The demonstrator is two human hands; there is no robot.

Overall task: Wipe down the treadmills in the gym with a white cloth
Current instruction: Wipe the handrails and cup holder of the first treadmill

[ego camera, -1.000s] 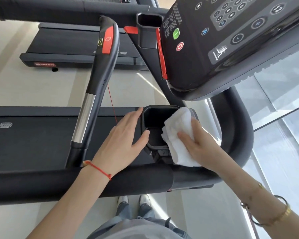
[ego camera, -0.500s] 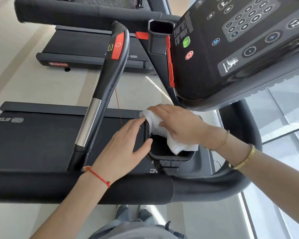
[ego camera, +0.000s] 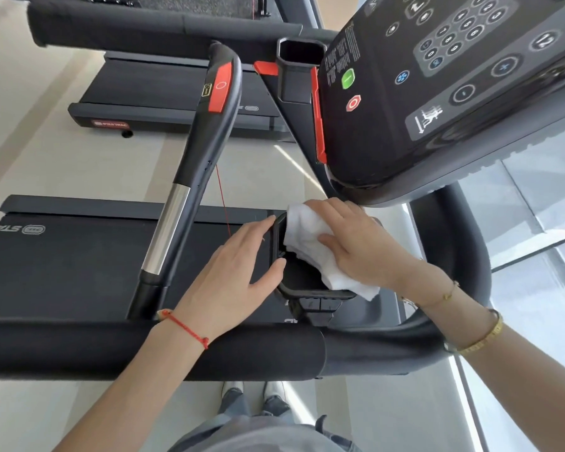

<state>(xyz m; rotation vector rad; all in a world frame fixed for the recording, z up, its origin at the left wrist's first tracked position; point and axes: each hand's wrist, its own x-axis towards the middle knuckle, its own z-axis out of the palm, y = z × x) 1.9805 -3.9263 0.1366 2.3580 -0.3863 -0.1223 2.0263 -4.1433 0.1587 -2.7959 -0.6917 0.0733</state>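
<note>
Left grip (ego camera: 238, 265) flat, thumb spread — right grip (ego camera: 356, 246) pressing, fingers extended.

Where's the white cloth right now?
In the head view, right of centre: the white cloth is draped over the far-right rim of the black plastic cup holder, pressed there by the right hand, just below the black console.
</note>
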